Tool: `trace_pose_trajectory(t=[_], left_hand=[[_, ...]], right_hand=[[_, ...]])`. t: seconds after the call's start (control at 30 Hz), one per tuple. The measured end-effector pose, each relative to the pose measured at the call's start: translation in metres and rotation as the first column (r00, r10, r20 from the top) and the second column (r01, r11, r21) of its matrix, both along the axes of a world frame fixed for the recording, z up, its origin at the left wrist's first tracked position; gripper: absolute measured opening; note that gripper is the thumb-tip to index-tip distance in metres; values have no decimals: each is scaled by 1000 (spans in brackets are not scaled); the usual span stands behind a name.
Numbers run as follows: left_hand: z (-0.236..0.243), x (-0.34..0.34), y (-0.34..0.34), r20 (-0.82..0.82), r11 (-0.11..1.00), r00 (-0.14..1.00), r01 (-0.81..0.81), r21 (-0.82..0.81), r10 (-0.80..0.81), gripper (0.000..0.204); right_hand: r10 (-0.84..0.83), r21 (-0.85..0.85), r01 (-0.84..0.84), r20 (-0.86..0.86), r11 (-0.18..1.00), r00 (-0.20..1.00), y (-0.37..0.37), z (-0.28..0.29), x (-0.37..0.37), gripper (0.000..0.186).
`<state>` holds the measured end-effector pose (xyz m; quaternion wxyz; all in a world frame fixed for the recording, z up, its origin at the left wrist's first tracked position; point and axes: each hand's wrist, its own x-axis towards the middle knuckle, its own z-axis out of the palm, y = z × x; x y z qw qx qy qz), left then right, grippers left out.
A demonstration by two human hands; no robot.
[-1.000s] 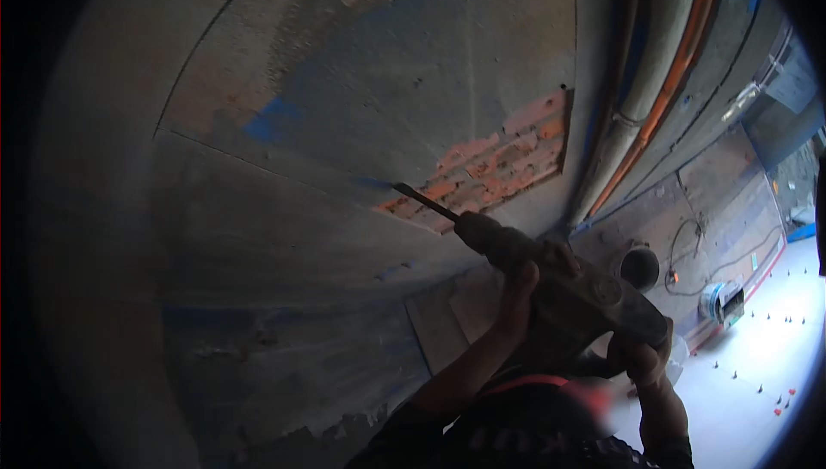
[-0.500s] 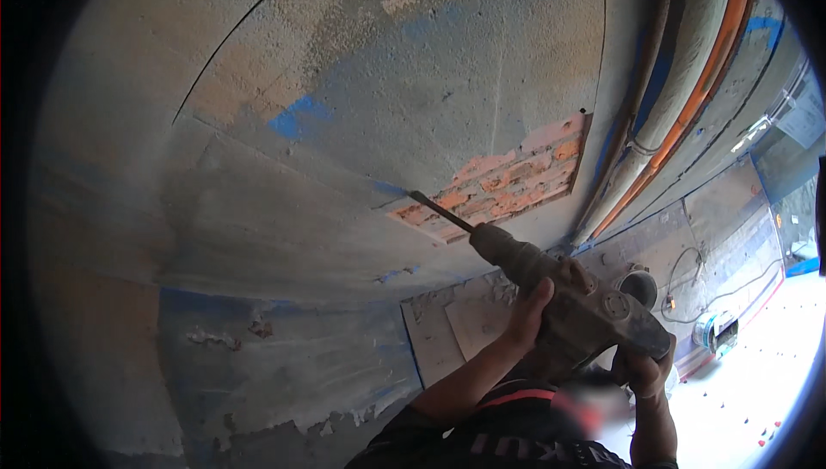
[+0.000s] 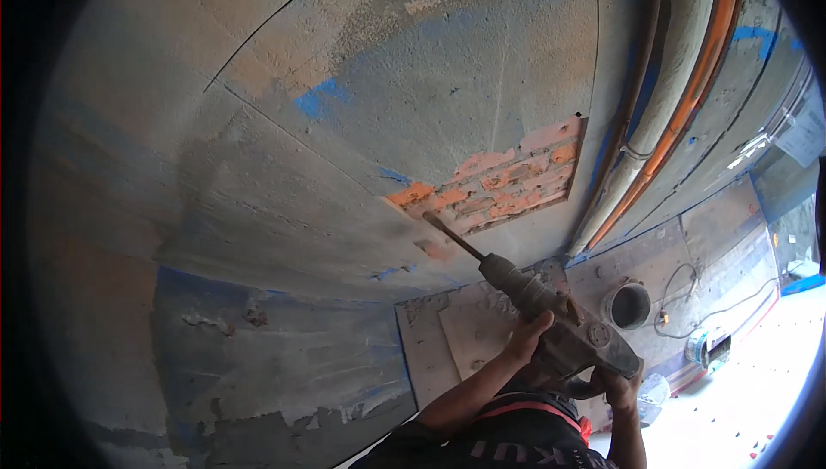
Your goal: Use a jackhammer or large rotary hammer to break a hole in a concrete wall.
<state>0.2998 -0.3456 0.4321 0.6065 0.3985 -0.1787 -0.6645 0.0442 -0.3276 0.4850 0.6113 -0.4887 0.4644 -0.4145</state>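
Observation:
A dusty hammer drill (image 3: 589,336) is held up in both hands, slanting up and left toward the wall. Its long chisel bit (image 3: 456,237) ends at the lower left edge of a patch of bare red brick (image 3: 525,178). The left hand (image 3: 531,338) is closed around the drill's body behind the front collar, thumb on top. At the back, the right hand (image 3: 619,385) wraps the rear handle, its fingers partly hidden. Grey plaster (image 3: 430,116) surrounds the brick patch, and a small reddish broken spot (image 3: 437,249) lies just below the bit's tip.
Pale and orange pipes (image 3: 662,138) run along the wall to the right. Below them are a round black bucket (image 3: 627,305), a looped cable (image 3: 680,297) and a paint-stained bucket (image 3: 710,347). Boards (image 3: 482,327) cover the floor near the wall's foot.
The bit's tip has moved down and slightly right, off the patch's upper left corner. More orange brick shows there, and a broken spot has appeared below. Both hands kept their hold.

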Motion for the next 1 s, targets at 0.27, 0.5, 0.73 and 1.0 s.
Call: trace_pose_trajectory(t=[0.27, 0.5, 0.73, 1.0], left_hand=[[72, 3, -21, -39, 983, 989, 140, -120, -146, 62], [96, 24, -35, -140, 984, 974, 175, -43, -180, 62], [83, 12, -38, -111, 975, 972, 196, -103, -207, 64], [99, 16, -34, -297, 966, 925, 257, 32, -237, 74]], right_hand=[[-76, -43, 81, 102, 996, 992, 24, 58, 1, 42], [-163, 14, 162, 112, 987, 980, 27, 85, 32, 37], [-257, -54, 253, -76, 966, 963, 14, 109, 19, 32], [-259, -96, 247, -127, 964, 958, 17, 130, 23, 37]])
